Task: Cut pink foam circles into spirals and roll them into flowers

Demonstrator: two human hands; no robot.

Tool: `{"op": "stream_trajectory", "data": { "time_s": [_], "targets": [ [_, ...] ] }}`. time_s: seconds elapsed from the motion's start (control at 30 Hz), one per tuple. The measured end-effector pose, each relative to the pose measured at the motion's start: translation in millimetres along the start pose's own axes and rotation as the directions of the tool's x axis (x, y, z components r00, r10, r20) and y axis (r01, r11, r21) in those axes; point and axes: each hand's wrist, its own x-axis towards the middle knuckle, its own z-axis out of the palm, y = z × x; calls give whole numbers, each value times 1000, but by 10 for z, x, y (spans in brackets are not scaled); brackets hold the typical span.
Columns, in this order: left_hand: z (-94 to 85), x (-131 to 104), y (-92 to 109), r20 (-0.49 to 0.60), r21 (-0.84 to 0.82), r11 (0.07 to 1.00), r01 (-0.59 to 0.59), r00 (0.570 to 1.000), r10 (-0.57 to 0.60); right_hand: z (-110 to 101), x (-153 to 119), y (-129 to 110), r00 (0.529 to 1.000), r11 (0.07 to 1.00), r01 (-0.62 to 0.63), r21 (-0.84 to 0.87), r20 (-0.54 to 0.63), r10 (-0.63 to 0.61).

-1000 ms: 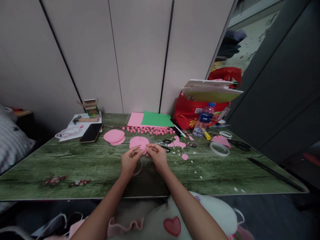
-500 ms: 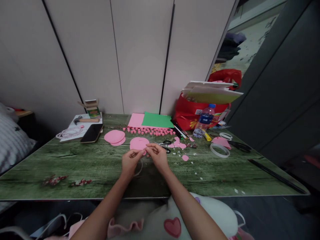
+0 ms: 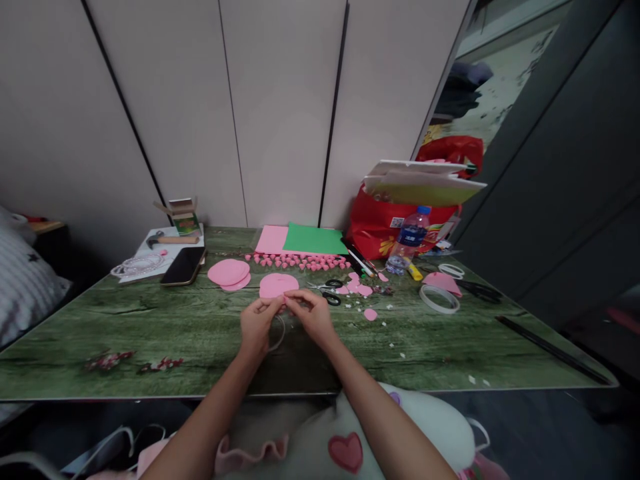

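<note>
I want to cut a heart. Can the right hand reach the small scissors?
Probably yes. The small scissors lie close beside the right hand, with nothing seen on top, but its fingers would likely have to let go of the pink bit first.

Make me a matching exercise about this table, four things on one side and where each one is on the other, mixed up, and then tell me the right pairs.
Things
1. Claw hammer
2. Water bottle
3. Green sheet
4. Small pink piece

Places
A. Partly over a pink sheet
B. At the fingertips of the left hand and the right hand
C. Lying on a white sheet
D. Standing in front of a red bag

Right pairs: 1-C, 2-D, 3-A, 4-B
</note>
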Motion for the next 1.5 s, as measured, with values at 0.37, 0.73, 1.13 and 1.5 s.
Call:
{"op": "stream_trajectory", "data": {
  "time_s": [0.37, 0.73, 1.13, 1.5],
  "targets": [
    [56, -67, 96, 13, -297, 938, 181, 983, -185, 80, -81, -22, 906, 820, -422, 386, 200, 372],
    [131, -139, 34, 60, -284, 947, 152, 988, -141, 101, -103, 24, 850, 646, -519, 560, 257, 459],
    [84, -103, 19, -57, -21, 993, -113, 992, 112, 22, -85, -73, 876, 767, -481, 424, 193, 442],
    [24, -68, -14, -81, 65, 986, -154, 984, 159, 8, -68, -51, 931, 857, -362, 368, 95, 352]
  ]
}}
